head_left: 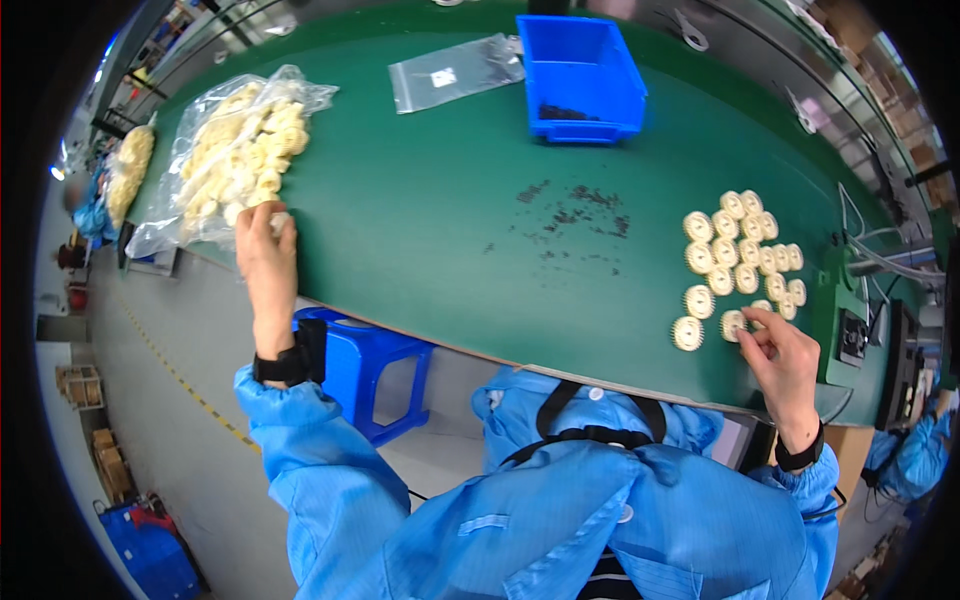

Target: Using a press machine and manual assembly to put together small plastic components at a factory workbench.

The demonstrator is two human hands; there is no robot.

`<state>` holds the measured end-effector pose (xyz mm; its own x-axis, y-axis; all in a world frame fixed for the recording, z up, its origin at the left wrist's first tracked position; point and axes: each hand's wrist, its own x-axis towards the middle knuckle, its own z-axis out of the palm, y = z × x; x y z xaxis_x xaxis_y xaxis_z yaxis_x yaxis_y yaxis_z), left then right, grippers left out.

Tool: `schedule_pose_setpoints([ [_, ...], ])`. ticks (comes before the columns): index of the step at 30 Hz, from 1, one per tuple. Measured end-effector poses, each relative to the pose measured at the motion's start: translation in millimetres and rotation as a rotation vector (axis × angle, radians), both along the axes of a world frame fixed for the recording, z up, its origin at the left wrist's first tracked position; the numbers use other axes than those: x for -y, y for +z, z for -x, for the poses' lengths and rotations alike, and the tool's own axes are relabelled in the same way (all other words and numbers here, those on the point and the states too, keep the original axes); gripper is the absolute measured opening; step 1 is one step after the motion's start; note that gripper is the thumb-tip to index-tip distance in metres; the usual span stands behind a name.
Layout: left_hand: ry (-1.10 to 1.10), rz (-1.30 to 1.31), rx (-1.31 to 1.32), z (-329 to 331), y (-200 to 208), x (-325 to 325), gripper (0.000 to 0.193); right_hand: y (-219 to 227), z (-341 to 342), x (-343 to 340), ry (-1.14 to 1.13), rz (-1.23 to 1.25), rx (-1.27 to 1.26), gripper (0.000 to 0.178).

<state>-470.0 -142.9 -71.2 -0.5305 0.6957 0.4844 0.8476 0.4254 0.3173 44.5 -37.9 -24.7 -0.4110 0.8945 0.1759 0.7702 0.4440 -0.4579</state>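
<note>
At the left end of the green table, my left hand (267,250) is closed, thumb and fingers around a cream plastic gear (280,222). It is beside the mouth of a clear plastic bag (165,205) filled with a heap of similar gears (245,145). On the right, my right hand (785,358) pinches the edge of another cream gear (732,325), which lies at the near side of a loose group of several gears (725,252) laid flat on the tabletop. Part of one gear is covered by my right fingers.
Small black parts (580,215) are scattered mid-table. Behind them stands a blue bin (580,75) with more dark bits, beside a clear zip bag (455,75). A green fixture (835,330) borders the right end. A blue stool (365,375) is below the table's front edge.
</note>
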Motion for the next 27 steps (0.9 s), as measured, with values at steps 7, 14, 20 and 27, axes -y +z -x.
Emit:
schedule_pose_setpoints([
  [7, -0.008, -0.003, 0.075, -52.9, 16.9, -3.3, 0.022, 8.1, 74.3, -16.8, 0.45, -0.299, -0.017, 0.013],
  [14, -0.452, -0.349, 1.202, -170.6, 23.3, 0.3, 0.029, -6.8, 102.6, -40.8, 0.704, -0.334, 0.138, 0.008],
  [20, -0.675, -0.246, 1.752, -227.3, 17.4, 0.6, 0.035, -17.2, 110.4, -38.3, 0.684, -0.373, 0.197, 0.01],
  [27, -0.735, -0.156, 1.862, -245.4, 10.0, -17.4, 0.035, 21.8, 106.9, -40.4, 0.292, 0.563, -0.109, 0.011],
])
